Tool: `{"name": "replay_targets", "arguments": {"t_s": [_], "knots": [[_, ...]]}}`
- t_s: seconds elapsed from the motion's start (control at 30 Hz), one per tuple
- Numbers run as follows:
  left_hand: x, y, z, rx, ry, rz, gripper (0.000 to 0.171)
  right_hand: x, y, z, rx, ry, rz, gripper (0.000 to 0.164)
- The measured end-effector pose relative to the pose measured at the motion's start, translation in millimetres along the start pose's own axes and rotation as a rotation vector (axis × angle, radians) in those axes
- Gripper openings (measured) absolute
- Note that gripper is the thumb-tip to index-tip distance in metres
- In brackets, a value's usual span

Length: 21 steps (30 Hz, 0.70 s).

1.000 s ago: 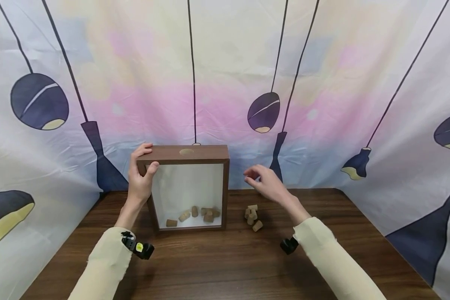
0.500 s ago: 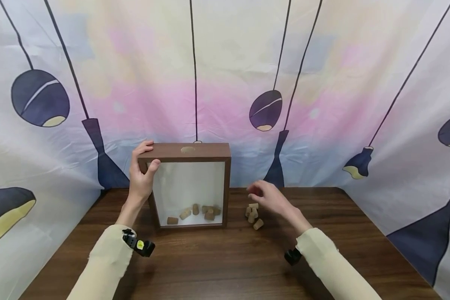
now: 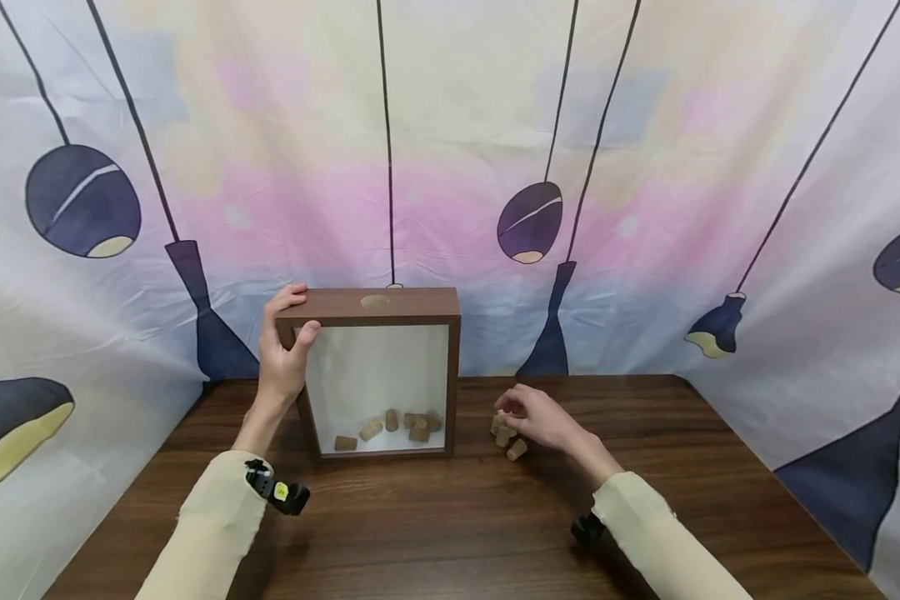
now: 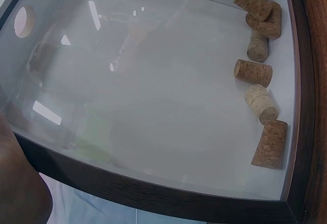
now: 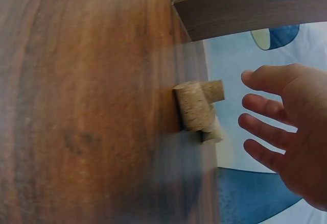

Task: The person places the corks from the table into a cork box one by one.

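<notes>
Above a small heap of tan cylindrical corks, the right hand has its fingers spread and slightly bent, nothing held. Right wrist view shows a gap between fingertips and corks; head view just overlaps them, so the gap can't be read there. Left hand: thumb on the front, other fingers over the top, clamped on the upper left corner of a brown wooden box frame with clear front and white inside. Left wrist view catches only a dark part of that hand at the edge, grip not shown. Box stands upright on the dark brown wooden surface, heap just beside it, right side. Inside, more corks lie along the bottom; left wrist view separates at least six, head view bunches the right-hand ones. Round opening in the box top: seen from above in head view, from inside in left wrist view. Cream sleeves, black wrist cameras, pastel lamp-print fabric behind: head view.
</notes>
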<state>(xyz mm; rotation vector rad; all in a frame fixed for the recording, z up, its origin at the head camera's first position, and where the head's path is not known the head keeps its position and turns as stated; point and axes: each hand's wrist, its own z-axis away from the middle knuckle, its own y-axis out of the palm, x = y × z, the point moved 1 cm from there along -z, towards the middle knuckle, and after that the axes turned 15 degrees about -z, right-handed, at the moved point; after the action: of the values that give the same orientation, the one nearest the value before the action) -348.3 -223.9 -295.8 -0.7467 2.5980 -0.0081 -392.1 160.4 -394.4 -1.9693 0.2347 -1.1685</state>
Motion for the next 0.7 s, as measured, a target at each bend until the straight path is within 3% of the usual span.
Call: {"name": "replay_targets", "arguments": {"t_s": [0.7], "knots": [[-4.4, -0.1, 0.6, 0.000, 0.015, 0.009, 0.047, -14, 12, 6, 0.032, 0.023, 0.007, 0.015]]}}
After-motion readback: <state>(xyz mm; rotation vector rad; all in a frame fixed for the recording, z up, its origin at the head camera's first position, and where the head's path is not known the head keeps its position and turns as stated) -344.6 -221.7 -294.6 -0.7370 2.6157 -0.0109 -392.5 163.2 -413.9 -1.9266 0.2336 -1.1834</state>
